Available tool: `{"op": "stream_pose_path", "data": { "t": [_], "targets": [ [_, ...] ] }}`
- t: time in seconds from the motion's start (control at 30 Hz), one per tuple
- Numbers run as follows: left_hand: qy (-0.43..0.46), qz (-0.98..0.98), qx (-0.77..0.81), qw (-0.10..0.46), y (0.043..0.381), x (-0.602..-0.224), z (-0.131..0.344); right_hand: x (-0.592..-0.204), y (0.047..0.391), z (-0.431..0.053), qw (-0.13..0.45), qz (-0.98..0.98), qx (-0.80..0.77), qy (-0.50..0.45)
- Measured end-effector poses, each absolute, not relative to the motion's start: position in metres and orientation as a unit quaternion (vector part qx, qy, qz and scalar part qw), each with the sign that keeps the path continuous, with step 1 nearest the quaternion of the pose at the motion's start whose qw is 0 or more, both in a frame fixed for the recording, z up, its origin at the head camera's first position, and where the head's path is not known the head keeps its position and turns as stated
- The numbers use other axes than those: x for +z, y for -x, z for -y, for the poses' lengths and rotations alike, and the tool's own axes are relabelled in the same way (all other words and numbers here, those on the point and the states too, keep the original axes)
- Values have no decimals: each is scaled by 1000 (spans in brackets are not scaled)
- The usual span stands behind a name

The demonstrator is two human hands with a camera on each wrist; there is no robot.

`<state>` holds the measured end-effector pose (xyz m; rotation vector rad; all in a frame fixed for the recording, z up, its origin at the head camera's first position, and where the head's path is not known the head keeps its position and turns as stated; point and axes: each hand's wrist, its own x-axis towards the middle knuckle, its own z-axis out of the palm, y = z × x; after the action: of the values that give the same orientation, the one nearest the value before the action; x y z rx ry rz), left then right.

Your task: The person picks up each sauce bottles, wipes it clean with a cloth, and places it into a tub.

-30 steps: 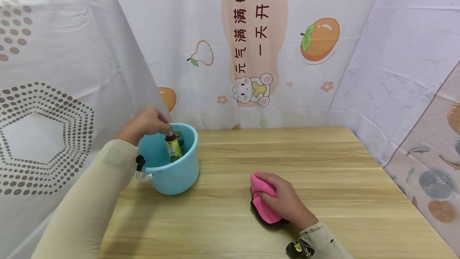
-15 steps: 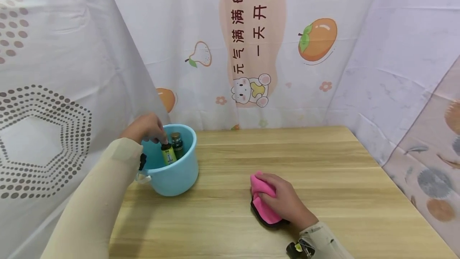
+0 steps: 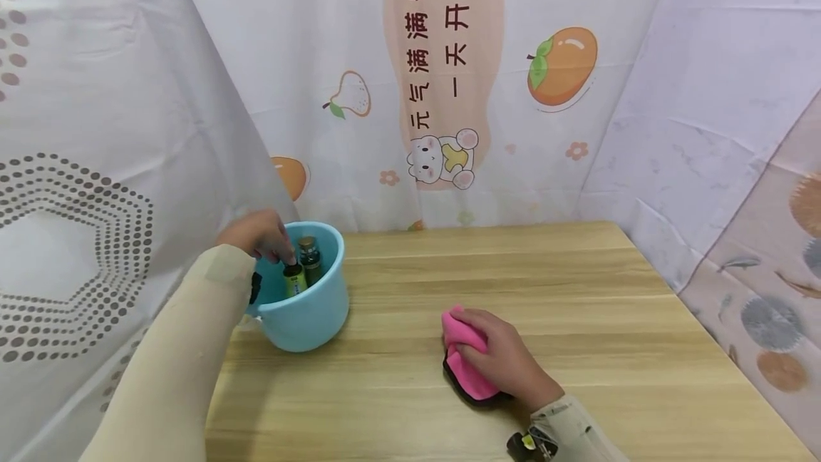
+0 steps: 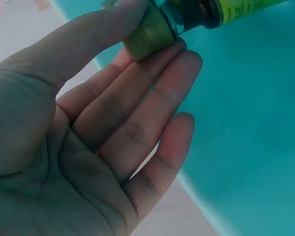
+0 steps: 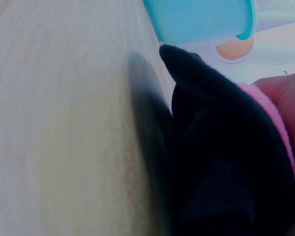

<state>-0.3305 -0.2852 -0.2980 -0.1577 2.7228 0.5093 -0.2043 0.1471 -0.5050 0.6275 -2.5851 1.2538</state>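
My left hand [image 3: 261, 235] reaches over the light-blue bucket [image 3: 314, 323] at the left of the table. Its thumb and fingers pinch the gold ridged cap [image 4: 150, 37] of a small brown bottle [image 3: 295, 281] with a yellow-green label, tilted inside the bucket. The other fingers are spread out. Beside that bottle stands a dark bottle [image 3: 311, 262] with a brownish cap. On the table to the right, my right hand [image 3: 503, 355] grips a pink and black cloth [image 3: 471, 369]; its black underside fills much of the right wrist view.
The bucket stands near the back left of the wooden table [image 3: 410, 291]. A printed curtain [image 3: 359, 184] hangs right behind the table, and more cloth hangs along both sides. A white handle piece [image 3: 251, 321] sits on the bucket's near left side.
My left hand has lowered the yellow-labelled bottle deeper into the bucket. The dark bottle beside it shows more. My right hand stays on the cloth. The whole view has shifted slightly.
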Motion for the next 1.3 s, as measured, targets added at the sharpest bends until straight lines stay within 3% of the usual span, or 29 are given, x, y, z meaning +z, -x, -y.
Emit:
{"op": "stream_pose_path", "data": {
  "t": [1.0, 1.3],
  "targets": [
    [64, -933, 302, 184, 334, -323, 315, -503, 203, -144, 98, 879, 421, -200],
    [44, -934, 298, 191, 332, -315, 311, -506, 206, -147, 115, 880, 412, -206]
  ]
}}
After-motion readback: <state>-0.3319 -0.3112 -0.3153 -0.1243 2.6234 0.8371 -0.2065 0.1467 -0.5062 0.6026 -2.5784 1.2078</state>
